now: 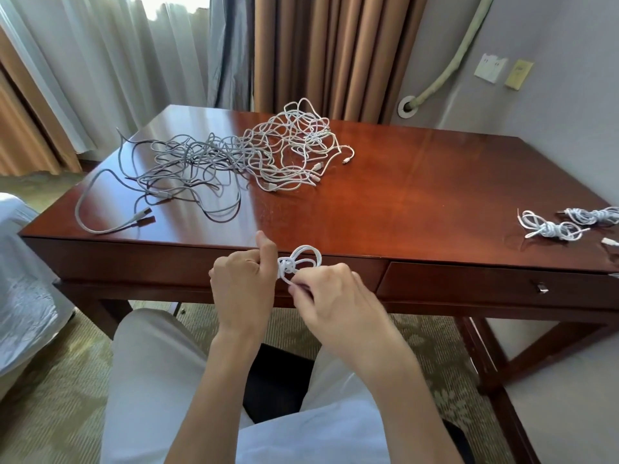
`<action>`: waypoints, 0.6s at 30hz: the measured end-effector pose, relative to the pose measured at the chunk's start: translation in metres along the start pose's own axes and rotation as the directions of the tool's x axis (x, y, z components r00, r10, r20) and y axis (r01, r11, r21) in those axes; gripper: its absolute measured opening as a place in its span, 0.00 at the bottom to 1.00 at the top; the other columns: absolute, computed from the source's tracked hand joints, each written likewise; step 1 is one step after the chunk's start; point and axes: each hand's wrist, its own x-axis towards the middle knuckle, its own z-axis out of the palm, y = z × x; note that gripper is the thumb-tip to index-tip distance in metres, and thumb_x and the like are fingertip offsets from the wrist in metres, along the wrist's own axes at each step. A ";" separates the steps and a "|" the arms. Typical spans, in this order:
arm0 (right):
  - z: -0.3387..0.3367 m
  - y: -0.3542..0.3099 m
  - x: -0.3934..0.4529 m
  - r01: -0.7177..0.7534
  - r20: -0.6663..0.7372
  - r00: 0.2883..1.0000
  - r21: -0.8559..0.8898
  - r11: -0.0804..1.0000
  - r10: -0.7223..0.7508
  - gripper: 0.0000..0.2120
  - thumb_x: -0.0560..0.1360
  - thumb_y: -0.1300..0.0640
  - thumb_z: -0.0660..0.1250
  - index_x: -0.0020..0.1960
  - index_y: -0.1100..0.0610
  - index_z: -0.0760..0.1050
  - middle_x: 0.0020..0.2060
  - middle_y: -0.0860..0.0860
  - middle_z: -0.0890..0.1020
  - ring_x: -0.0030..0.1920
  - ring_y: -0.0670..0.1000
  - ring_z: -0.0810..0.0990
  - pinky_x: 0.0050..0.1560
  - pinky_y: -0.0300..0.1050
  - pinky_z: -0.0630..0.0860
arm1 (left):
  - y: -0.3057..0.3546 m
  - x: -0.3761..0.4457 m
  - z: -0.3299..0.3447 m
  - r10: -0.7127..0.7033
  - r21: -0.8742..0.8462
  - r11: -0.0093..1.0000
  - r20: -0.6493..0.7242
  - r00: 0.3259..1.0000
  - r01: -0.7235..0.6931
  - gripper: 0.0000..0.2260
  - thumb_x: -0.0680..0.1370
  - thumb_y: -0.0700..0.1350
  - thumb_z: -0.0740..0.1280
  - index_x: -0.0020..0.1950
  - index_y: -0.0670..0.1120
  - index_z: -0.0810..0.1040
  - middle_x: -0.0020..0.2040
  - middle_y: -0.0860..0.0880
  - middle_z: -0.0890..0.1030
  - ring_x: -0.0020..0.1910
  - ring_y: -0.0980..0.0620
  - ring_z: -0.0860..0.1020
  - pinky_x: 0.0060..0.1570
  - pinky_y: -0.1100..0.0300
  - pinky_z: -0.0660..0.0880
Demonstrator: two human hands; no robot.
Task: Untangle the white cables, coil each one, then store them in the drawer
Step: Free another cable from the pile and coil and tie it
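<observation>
A small coiled white cable (303, 261) hangs in front of the desk's front edge, between my two hands. My left hand (243, 279) grips one side of the coil, thumb up. My right hand (331, 294) pinches the cable's loose end just below the wrapped middle. On the wooden desk (418, 195) lies a tangled pile of white cables (291, 149), merging on its left into a tangle of grey cables (187, 169). Two coiled white cables (549, 227) (593, 216) lie at the desk's right edge. The right-hand drawer (495, 284) is closed.
A drawer knob (542, 288) sticks out at the right. Curtains hang behind the desk. A white covered seat (20, 279) stands at the left. My legs in white trousers sit under the desk's front, over patterned carpet.
</observation>
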 end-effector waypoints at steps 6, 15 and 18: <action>-0.024 0.002 -0.005 0.065 -0.041 0.996 -0.179 0.982 -0.073 0.08 0.82 0.47 0.64 0.54 0.48 0.81 0.47 0.47 0.83 0.51 0.53 0.82 0.49 0.48 0.77 | -0.002 0.005 -0.006 0.016 0.212 0.971 0.407 0.913 -0.111 0.31 0.81 0.51 0.64 0.20 0.45 0.58 0.18 0.50 0.58 0.24 0.48 0.62 0.31 0.52 0.64; -0.018 0.058 0.009 0.093 0.004 0.993 0.560 0.823 -0.115 0.05 0.70 0.52 0.80 0.44 0.51 0.88 0.38 0.48 0.85 0.40 0.46 0.83 0.44 0.47 0.79 | -0.008 0.004 -0.026 0.121 -0.230 0.969 0.765 0.633 0.092 0.29 0.83 0.53 0.63 0.23 0.47 0.60 0.21 0.52 0.60 0.23 0.53 0.55 0.25 0.63 0.53; 0.000 0.067 0.012 0.029 0.046 0.994 0.742 0.670 -0.095 0.05 0.73 0.57 0.78 0.47 0.50 0.88 0.41 0.50 0.88 0.43 0.48 0.85 0.47 0.48 0.81 | 0.000 -0.001 -0.027 0.181 -0.451 0.849 0.736 0.652 0.274 0.29 0.83 0.53 0.63 0.22 0.48 0.66 0.21 0.51 0.62 0.22 0.53 0.57 0.25 0.64 0.56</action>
